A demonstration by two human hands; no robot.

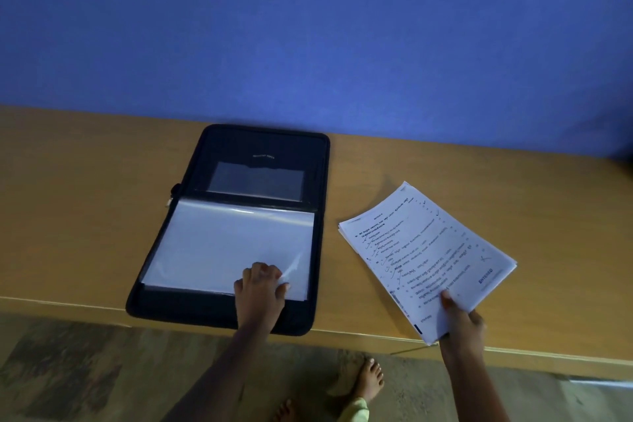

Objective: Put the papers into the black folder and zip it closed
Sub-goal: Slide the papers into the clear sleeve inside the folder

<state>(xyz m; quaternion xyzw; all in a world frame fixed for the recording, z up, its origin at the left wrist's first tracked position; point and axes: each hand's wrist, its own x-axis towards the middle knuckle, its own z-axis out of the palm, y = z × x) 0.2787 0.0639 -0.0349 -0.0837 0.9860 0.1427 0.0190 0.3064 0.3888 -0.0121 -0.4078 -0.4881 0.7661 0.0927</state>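
The black folder (310,250) lies open on the wooden table (85,216), its far half flat against the blue wall side. Clear plastic sleeves (222,243) fill the near half. My left hand (262,284) pinches the near right corner of the top sleeve, and that corner curls up slightly. A stack of printed papers (424,250) with pen ticks is held just above the table to the folder's right. My right hand (462,319) grips its near edge, thumb on top.
A blue wall (308,27) rises right behind the table. The table's front edge (68,301) runs across the lower view, and the folder's near side overhangs it a little. Below are the floor and my bare feet (363,380).
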